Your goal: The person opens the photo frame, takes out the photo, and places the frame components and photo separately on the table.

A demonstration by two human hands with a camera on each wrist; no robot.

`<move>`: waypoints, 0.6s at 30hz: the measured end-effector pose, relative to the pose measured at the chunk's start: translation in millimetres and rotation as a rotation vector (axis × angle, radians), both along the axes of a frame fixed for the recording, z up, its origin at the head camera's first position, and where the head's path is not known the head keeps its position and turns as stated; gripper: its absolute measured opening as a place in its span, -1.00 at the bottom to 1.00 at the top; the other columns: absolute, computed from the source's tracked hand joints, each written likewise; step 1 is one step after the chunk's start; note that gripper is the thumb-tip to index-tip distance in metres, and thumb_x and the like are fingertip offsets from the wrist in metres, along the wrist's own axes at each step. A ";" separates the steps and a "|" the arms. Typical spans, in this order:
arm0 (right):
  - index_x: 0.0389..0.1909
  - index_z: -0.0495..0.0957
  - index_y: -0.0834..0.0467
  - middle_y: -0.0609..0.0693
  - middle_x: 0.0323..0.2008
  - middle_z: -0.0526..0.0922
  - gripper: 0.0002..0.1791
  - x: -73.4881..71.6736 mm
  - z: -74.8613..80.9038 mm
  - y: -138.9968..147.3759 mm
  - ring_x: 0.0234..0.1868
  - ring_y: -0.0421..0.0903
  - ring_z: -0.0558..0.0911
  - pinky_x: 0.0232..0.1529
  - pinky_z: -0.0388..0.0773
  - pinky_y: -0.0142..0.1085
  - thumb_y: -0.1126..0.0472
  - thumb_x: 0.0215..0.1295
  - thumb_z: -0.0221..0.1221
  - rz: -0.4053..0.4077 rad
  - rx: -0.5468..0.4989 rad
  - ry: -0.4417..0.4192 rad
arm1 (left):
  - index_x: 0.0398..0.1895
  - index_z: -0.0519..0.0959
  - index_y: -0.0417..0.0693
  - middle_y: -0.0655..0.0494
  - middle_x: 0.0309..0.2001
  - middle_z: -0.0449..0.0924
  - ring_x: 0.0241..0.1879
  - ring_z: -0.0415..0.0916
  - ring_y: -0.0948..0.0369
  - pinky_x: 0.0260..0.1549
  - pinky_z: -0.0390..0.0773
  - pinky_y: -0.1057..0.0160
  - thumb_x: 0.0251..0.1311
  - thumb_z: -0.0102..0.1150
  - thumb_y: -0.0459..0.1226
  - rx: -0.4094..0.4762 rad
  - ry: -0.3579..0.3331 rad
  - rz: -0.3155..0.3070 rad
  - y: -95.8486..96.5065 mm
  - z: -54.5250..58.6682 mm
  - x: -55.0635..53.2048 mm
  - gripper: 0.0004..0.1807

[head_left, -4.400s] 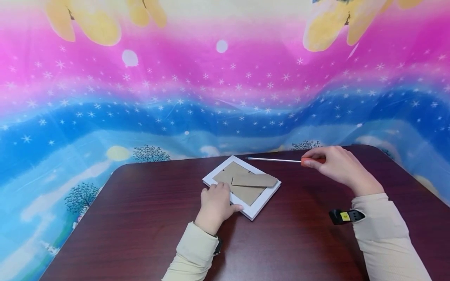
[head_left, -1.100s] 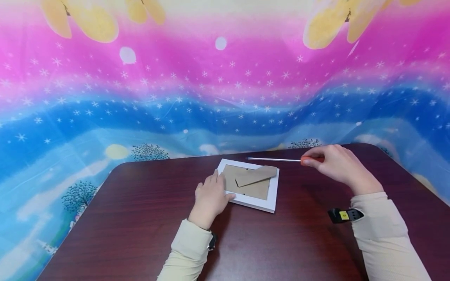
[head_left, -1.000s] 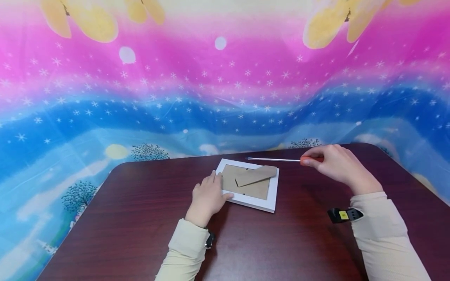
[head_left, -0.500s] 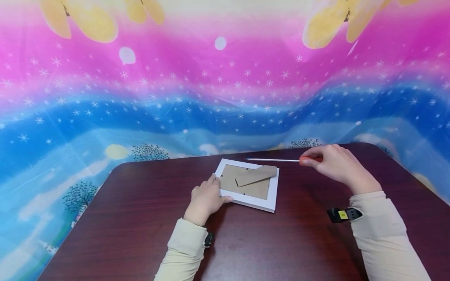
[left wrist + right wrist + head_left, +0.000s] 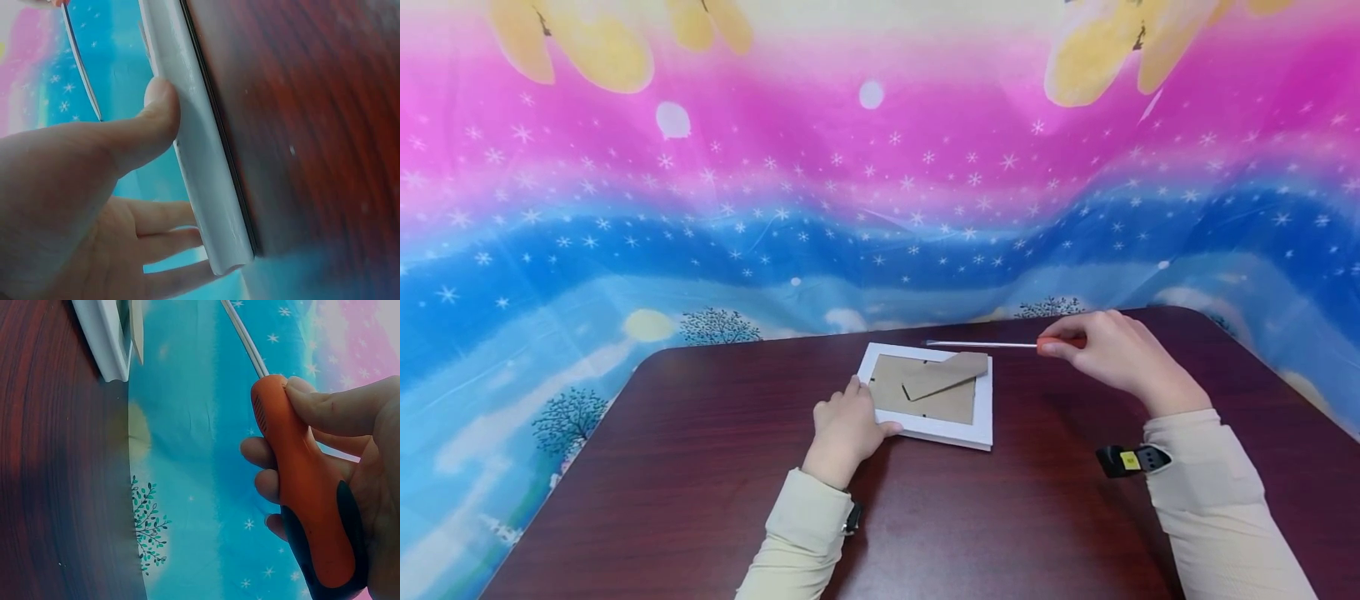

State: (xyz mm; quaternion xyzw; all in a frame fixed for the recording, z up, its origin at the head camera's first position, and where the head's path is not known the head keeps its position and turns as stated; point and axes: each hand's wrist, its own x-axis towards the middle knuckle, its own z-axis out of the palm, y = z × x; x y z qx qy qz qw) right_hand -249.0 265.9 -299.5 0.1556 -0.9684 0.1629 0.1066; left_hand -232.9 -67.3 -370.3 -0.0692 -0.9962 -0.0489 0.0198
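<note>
— Moved since the earliest head view: one white photo frame point(image 5: 951, 430), turned anticlockwise, its corner no longer pointing to 6 o'clock. Left hand point(image 5: 848, 423) carried slightly toward 9 o'clock.

— Location and condition of the frame?

— Around the middle of the table point(image 5: 700, 467), dark red wood grain, back uppermost. Fitted with a brown backing board point(image 5: 940, 407) and a brown stand leaf point(image 5: 949, 375), the leaf's free end at 2 o'clock.

— Left hand, fingers?

— Holding the frame at its 8 o'clock corner: thumb pressed to the near edge, the other fingers fairly straight at the 9 o'clock side.

— Right hand point(image 5: 1108, 354)?

— Stationed at 2 o'clock from the frame. Fingers curled round one screwdriver point(image 5: 985, 344), thumb along its orange and black handle point(image 5: 306, 475).

— Direction of the tool?

— Shaft toward 9 o'clock, tip just past the frame's 12 o'clock edge in the head view; the left wrist view shows shaft and frame apart.

— Remaining items?

— One black wrist device point(image 5: 1131, 461), yellow label, by the right cuff at 4 o'clock. One backdrop point(image 5: 850, 192), pink and blue, printed with snowflakes, across 12 o'clock.
</note>
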 end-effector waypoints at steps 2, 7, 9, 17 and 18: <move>-0.07 0.74 -0.08 -0.06 -0.22 0.74 -0.59 0.0 -0.4 0.2 -0.31 -0.10 0.60 -0.20 0.49 0.02 -0.26 0.32 0.18 -0.001 0.000 -0.001 | 0.30 0.45 -0.29 -0.12 0.34 0.39 0.03 0.54 -0.06 -0.13 0.52 -0.05 0.08 0.29 0.26 -0.026 0.006 0.013 2.4 0.5 1.3 -0.07; -0.06 0.74 -0.05 -0.07 -0.23 0.74 -0.60 0.0 -0.2 0.0 -0.35 -0.12 0.58 -0.21 0.48 0.00 -0.23 0.33 0.20 0.004 0.001 -0.008 | 0.26 0.51 -0.22 -0.08 0.31 0.44 0.00 0.56 -0.02 -0.08 0.48 0.01 0.05 0.24 0.34 -0.085 0.016 0.045 8.5 2.7 5.6 -0.06; -0.06 0.74 -0.06 -0.08 -0.24 0.73 -0.60 0.0 0.1 -0.3 -0.37 -0.13 0.57 -0.22 0.48 -0.01 -0.23 0.32 0.19 0.004 0.002 -0.010 | 0.21 0.55 -0.21 -0.09 0.26 0.48 -0.05 0.57 -0.02 -0.10 0.47 0.03 0.03 0.23 0.36 -0.098 0.023 0.052 11.4 3.7 7.6 -0.07; -0.08 0.74 -0.08 -0.10 -0.24 0.74 -0.63 -0.3 -0.4 -1.2 -0.35 -0.13 0.58 -0.21 0.48 0.00 -0.22 0.32 0.20 0.002 -0.003 -0.008 | 0.11 0.60 -0.26 -0.14 0.13 0.55 -0.16 0.59 -0.03 -0.21 0.51 0.06 0.06 0.20 0.37 -0.126 0.068 0.063 21.8 0.9 11.8 -0.10; -0.08 0.74 -0.08 -0.10 -0.24 0.74 -0.63 -0.3 -0.4 -1.5 -0.35 -0.13 0.58 -0.21 0.48 0.00 -0.22 0.32 0.20 0.002 -0.005 -0.009 | 0.13 0.59 -0.27 -0.15 0.16 0.54 -0.14 0.59 -0.04 -0.21 0.51 0.05 0.07 0.19 0.36 -0.126 0.068 0.065 23.1 0.8 12.7 -0.09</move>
